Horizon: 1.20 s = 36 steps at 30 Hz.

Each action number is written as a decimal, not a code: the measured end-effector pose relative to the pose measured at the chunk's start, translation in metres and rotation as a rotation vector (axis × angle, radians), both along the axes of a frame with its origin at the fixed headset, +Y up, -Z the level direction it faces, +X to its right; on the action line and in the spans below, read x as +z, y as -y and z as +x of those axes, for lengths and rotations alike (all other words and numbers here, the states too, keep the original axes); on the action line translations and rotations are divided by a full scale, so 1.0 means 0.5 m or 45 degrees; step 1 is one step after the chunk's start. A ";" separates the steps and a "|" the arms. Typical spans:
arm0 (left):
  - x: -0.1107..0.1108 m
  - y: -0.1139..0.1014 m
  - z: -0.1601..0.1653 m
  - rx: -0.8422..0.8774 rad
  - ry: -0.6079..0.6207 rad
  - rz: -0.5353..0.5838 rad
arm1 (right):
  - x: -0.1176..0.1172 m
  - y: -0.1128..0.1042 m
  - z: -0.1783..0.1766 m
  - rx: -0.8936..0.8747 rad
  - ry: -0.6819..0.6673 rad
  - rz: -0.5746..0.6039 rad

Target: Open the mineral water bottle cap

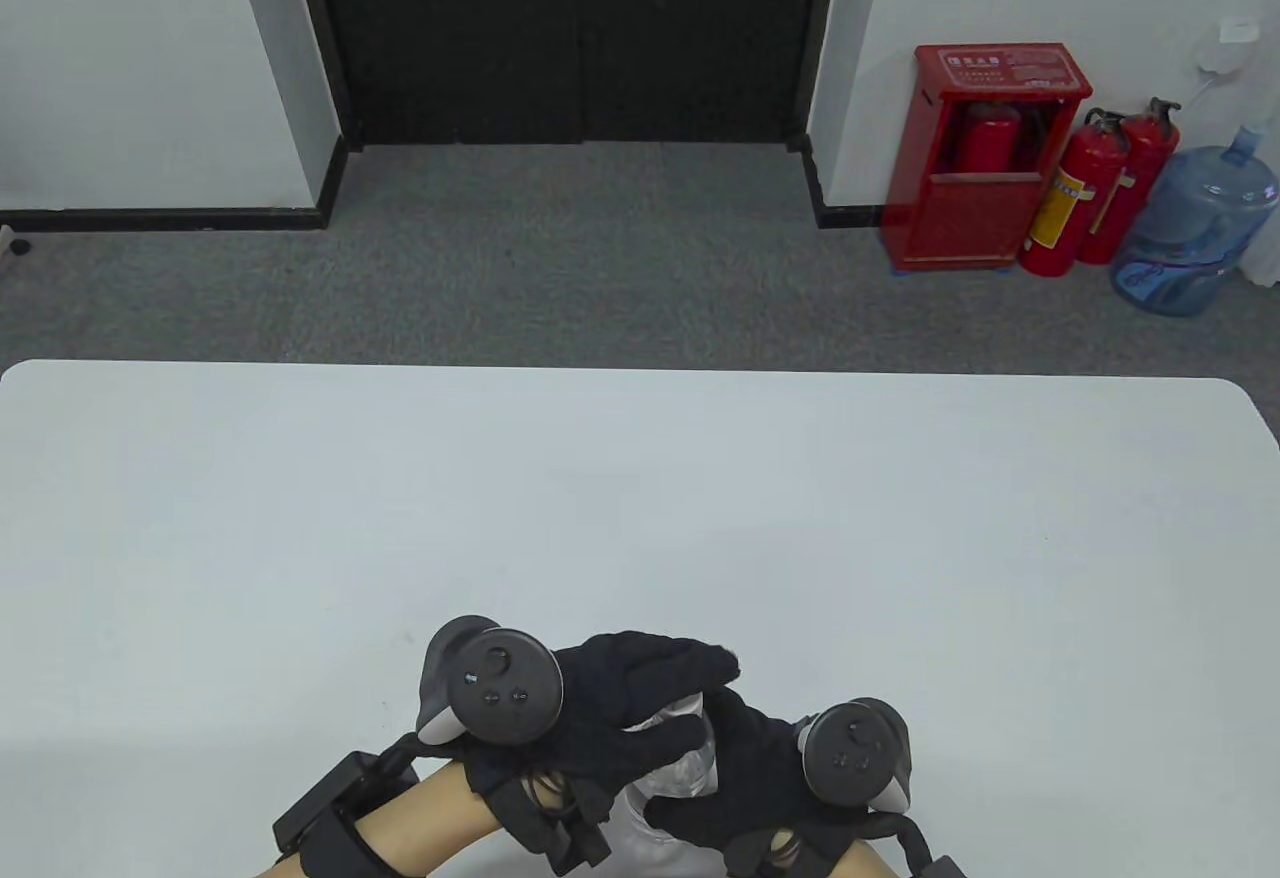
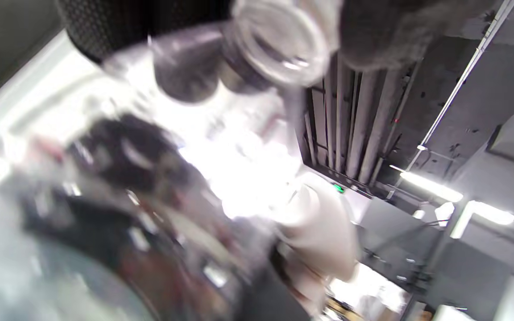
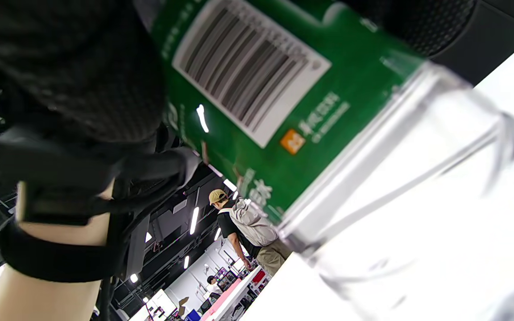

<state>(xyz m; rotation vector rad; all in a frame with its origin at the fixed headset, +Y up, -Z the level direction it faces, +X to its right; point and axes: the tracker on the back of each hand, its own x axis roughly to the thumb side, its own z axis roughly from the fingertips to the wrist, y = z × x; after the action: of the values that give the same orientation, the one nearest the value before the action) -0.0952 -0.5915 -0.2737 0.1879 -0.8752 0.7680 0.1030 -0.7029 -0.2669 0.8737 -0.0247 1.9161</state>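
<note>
A clear mineral water bottle (image 1: 675,776) with a green barcode label (image 3: 257,93) stands at the table's near edge, between both hands. My left hand (image 1: 700,703) reaches over from the left, its fingers and thumb closed around the bottle's top, where the cap sits. The cap itself is mostly hidden. In the blurred left wrist view the bottle's round top (image 2: 283,40) shows between gloved fingers (image 2: 373,31). My right hand (image 1: 720,788) grips the bottle's body from the right, with its fingers (image 3: 422,22) on the label.
The white table (image 1: 640,498) stretches away bare in front of the hands. On the floor beyond its far right corner stand a red extinguisher cabinet (image 1: 985,158), two fire extinguishers (image 1: 1090,193) and a blue water jug (image 1: 1190,228).
</note>
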 end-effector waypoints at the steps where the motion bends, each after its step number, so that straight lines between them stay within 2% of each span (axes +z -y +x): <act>1: 0.003 -0.003 0.002 -0.016 -0.011 0.047 | 0.000 0.000 -0.001 -0.004 -0.003 -0.002; 6: 0.003 0.003 0.003 0.037 -0.042 -0.054 | 0.000 0.001 -0.001 -0.003 -0.001 -0.014; 12: -0.006 0.001 -0.012 0.166 -0.007 -0.209 | -0.001 0.005 0.002 0.032 0.010 -0.017; 16: -0.011 -0.006 -0.048 0.090 -0.073 -0.127 | -0.003 0.004 0.006 0.025 0.027 -0.011; 18: -0.019 0.003 -0.076 -0.018 -0.143 -0.086 | -0.004 0.002 0.009 0.022 0.034 -0.003; 23: -0.051 0.087 -0.148 -0.274 -0.273 -0.131 | -0.004 -0.002 0.011 0.011 0.044 0.012; 27: -0.076 0.180 -0.201 -0.471 -0.346 -0.227 | -0.004 -0.001 0.011 0.009 0.046 0.010; 33: -0.092 0.308 -0.232 -0.694 -0.356 -0.391 | -0.005 -0.001 0.012 0.014 0.052 0.015; 36: -0.094 0.344 -0.237 -0.709 -0.354 -0.436 | -0.005 -0.001 0.012 0.014 0.054 0.018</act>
<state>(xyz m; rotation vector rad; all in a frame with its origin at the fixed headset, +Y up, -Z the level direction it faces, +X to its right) -0.2139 -0.7634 -0.3209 -0.2432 -0.4824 0.3463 0.1089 -0.7025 -0.2694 0.8445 -0.0590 1.9466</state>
